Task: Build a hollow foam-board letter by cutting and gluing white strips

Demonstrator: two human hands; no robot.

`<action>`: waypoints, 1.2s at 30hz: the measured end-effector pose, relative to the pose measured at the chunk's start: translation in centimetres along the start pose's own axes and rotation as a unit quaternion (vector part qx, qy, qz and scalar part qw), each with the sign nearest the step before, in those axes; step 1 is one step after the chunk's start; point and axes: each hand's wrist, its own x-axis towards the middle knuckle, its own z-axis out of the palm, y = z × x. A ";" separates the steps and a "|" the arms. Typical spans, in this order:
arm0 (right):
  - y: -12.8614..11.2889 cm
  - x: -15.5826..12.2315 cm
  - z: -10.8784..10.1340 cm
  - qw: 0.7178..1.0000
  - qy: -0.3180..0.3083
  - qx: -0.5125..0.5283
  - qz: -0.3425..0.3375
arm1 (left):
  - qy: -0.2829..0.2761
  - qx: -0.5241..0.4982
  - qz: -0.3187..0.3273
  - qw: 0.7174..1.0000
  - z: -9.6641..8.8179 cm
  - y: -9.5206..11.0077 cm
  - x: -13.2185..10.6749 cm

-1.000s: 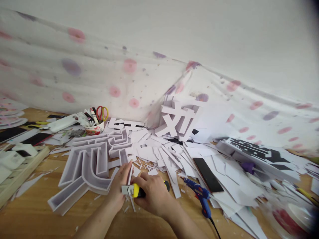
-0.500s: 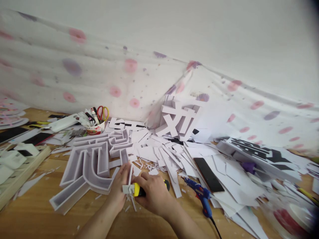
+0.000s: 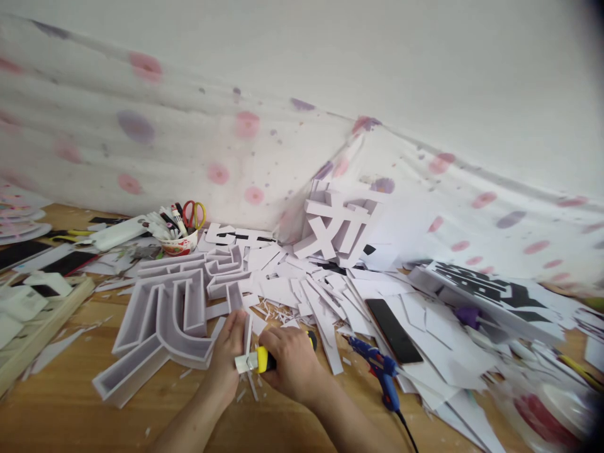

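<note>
The right hand (image 3: 292,368) is clenching around the yellow utility knife (image 3: 258,360), its metal head pointing toward nine o'clock. The left hand (image 3: 226,352) is pinching a thin white foam strip (image 3: 247,328) upright, touching the knife's head, low in the middle of the wooden table (image 3: 70,402). A large white foam character (image 3: 165,318) is lying at ten o'clock of the hands, touching the left fingers. A blue glue gun (image 3: 380,372) is lying at three o'clock, a black phone (image 3: 394,322) at two.
</note>
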 end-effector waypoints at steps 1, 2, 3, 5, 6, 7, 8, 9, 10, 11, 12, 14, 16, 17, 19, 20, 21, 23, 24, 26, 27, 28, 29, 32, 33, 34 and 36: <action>0.0 0.0 -0.1 1.000 -0.003 -0.001 0.004 | -0.012 -0.003 -0.010 1.000 0.0 0.1 -0.1; 0.1 0.1 -0.2 1.000 -0.007 -0.002 0.011 | -0.027 -0.010 -0.022 0.999 0.0 0.1 -0.3; 0.1 0.2 -0.4 1.000 -0.012 -0.003 0.017 | -0.038 -0.014 -0.033 0.999 0.1 0.2 -0.5; 0.3 0.3 -0.7 0.999 -0.019 -0.003 0.028 | -0.049 -0.010 -0.040 0.998 0.1 0.3 -0.7; 0.4 0.4 -0.8 0.999 -0.019 -0.002 0.033 | -0.055 -0.004 -0.041 0.998 0.2 0.2 -0.9; 0.6 0.5 -0.9 0.999 -0.018 0.000 0.039 | -0.058 0.003 -0.040 0.998 0.2 0.2 -0.9; 0.7 0.5 -0.9 0.999 -0.016 0.002 0.046 | -0.059 0.010 -0.040 0.997 0.2 0.2 -1.0; 0.9 0.5 -0.9 0.999 -0.012 0.004 0.052 | -0.060 0.015 -0.040 0.997 0.2 0.1 -1.0; 0.9 0.5 -0.9 0.998 -0.008 0.006 0.057 | -0.060 0.017 -0.043 0.997 0.2 0.1 -1.0; 1.0 0.4 -0.8 0.998 -0.006 0.007 0.056 | -0.062 0.015 -0.047 0.997 0.1 0.1 -1.0; 0.9 0.3 -0.8 0.999 -0.006 0.007 0.049 | -0.063 0.010 -0.047 0.997 0.1 0.1 -0.9; 0.6 0.0 -0.7 1.000 -0.014 0.010 0.023 | -0.064 -0.008 -0.038 0.997 0.0 0.0 -0.7; 0.2 -0.3 -0.6 1.000 -0.025 0.016 0.000 | -0.052 -0.021 -0.029 0.998 -0.1 -0.1 -0.5; 0.1 -0.4 -0.5 0.999 -0.027 0.019 -0.006 | -0.047 -0.024 -0.028 0.998 -0.1 -0.2 -0.4; -0.1 -0.6 -0.4 0.999 -0.029 0.025 -0.008 | -0.044 -0.022 -0.030 0.998 -0.2 -0.4 -0.3; -0.2 -0.7 -0.4 0.999 -0.029 0.025 -0.008 | -0.045 -0.022 -0.028 0.998 -0.2 -0.5 -0.3; -0.2 -0.7 -0.3 0.999 -0.029 0.025 -0.006 | -0.047 -0.023 -0.027 0.998 -0.2 -0.5 -0.4; -0.2 -0.6 -0.2 0.999 -0.029 0.021 -0.001 | -0.050 -0.030 -0.029 0.998 -0.2 -0.4 -0.5; -0.1 -0.5 -0.2 0.999 -0.028 0.019 0.003 | -0.053 -0.035 -0.034 0.997 -0.1 -0.3 -0.5; -0.1 -0.3 -0.1 1.000 -0.022 0.012 0.012 | -0.060 -0.045 -0.040 0.996 0.0 0.0 -0.7; -0.1 -0.2 -0.1 1.000 -0.018 0.009 0.016 | -0.063 -0.047 -0.040 0.996 0.1 0.2 -0.8; -0.1 -0.1 -0.2 1.000 -0.015 0.006 0.021 | -0.064 -0.047 -0.039 0.996 0.1 0.3 -0.9; -0.1 0.0 -0.3 1.000 -0.013 0.003 0.024 | -0.064 -0.043 -0.039 0.996 0.1 0.4 -1.0; 0.0 0.2 -0.6 0.999 -0.012 0.000 0.030 | -0.066 -0.028 -0.046 0.996 0.1 0.6 -1.2; 0.1 0.3 -0.6 0.999 -0.011 0.000 0.030 | -0.068 -0.025 -0.049 0.996 0.1 0.6 -1.3; 0.2 0.3 -0.7 1.000 -0.009 0.000 0.029 | -0.069 -0.024 -0.051 0.996 0.0 0.6 -1.3; 0.3 0.5 -0.7 1.000 -0.006 -0.001 0.028 | -0.070 -0.021 -0.051 0.996 0.0 0.6 -1.3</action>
